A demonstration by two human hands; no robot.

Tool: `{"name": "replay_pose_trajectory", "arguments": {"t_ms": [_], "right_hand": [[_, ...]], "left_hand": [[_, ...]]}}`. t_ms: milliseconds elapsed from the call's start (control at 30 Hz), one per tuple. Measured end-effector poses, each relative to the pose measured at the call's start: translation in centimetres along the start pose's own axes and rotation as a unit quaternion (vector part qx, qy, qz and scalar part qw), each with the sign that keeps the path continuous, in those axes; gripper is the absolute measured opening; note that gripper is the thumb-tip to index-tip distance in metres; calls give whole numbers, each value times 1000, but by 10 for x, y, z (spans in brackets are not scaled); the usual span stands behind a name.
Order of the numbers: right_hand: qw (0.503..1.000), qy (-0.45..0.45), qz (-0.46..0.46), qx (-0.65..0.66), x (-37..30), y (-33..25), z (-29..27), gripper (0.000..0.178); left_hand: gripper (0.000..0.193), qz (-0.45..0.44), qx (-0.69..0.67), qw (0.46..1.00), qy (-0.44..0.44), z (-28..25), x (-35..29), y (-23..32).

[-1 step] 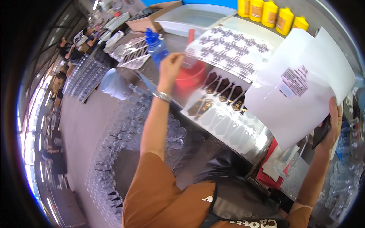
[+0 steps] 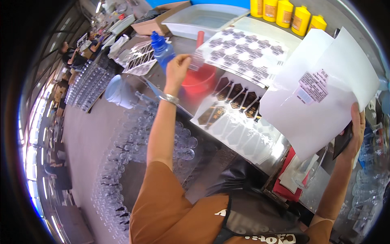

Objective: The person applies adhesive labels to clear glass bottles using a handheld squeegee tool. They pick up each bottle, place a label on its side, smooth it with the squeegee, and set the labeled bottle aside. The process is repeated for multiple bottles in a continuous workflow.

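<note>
My left hand [image 2: 177, 73] pinches a small see-through printed label [image 2: 197, 62] between thumb and fingers. The label is over the rim of a red bucket [image 2: 203, 81], beside a blue squeeze bottle [image 2: 162, 52]. On the right, my right hand [image 2: 357, 126] grips the edge of a large curling white sheet [image 2: 280, 107], with a printed label [image 2: 313, 87] lying on its face. A dark flat piece [image 2: 343, 142] shows by the right palm; whether the hand holds it too is unclear. Below the sheet's left edge lie dark and gold labels [image 2: 235, 95] on a wet shiny surface.
A sheet of printed labels [image 2: 248, 53] lies across the table. Behind it stand a white tub [image 2: 203, 30] and several yellow bottles [image 2: 284, 14]. Rows of clear glassware [image 2: 138, 138] and a pale blue bucket [image 2: 120, 91] are at the left. Red cloth [image 2: 286, 189] lies near my right forearm.
The whole view has shifted slightly. My left hand and its label sit a little lower against the red bucket; my right hand keeps its hold on the sheet.
</note>
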State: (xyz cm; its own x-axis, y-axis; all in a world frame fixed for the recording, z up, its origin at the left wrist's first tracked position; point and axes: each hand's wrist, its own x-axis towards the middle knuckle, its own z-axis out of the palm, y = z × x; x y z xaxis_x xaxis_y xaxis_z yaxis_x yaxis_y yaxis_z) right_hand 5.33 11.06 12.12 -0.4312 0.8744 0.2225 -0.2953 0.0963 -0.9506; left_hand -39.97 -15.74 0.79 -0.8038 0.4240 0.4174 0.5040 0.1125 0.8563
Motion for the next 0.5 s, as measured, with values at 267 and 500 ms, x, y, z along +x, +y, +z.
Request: {"name": "replay_pose_trajectory", "arguments": {"t_ms": [267, 500], "right_hand": [[999, 31, -11, -7, -2, -7, -28, 27], [988, 118, 37, -89, -1, 6, -31, 30]], "left_hand": [[31, 9, 209, 974, -85, 42, 79, -18], [44, 132, 506, 852, -18, 51, 86, -26]]}}
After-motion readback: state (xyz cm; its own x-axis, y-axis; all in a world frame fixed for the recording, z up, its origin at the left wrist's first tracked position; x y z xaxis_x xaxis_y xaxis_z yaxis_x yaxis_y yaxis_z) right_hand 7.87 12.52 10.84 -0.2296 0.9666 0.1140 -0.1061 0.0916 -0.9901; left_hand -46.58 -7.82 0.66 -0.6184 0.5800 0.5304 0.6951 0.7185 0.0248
